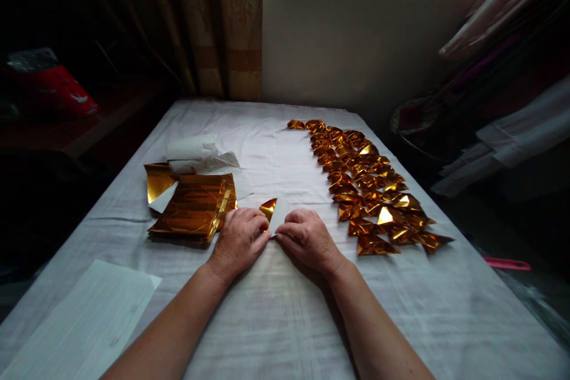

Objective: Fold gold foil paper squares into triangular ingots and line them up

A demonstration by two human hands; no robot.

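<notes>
A small gold foil sheet (272, 211), white side up, is pinned flat on the tabletop (285, 309) between the left hand (240, 240) and the right hand (307, 237), both pressed closed on its near edges, its folded tip pointing away from the body. A stack of gold sheets (193, 208) lies just left, rows of folded gold pieces (369, 190) to the right, and bare cloth is left open ahead

Gold foil sheet (273, 211), shiny gold one side, white reverse, between left hand (239, 241) and right hand (307, 239). Stack of gold foil squares (195, 208) left, reflective amber-gold. Folded gold pieces (366, 187) in rows right, orange-gold with bright glints. White tablecloth (285, 309). White paper (84, 320) near left, faint lines. Red object (53, 89) far left. Beige patterned curtain (236, 24) far.
</notes>
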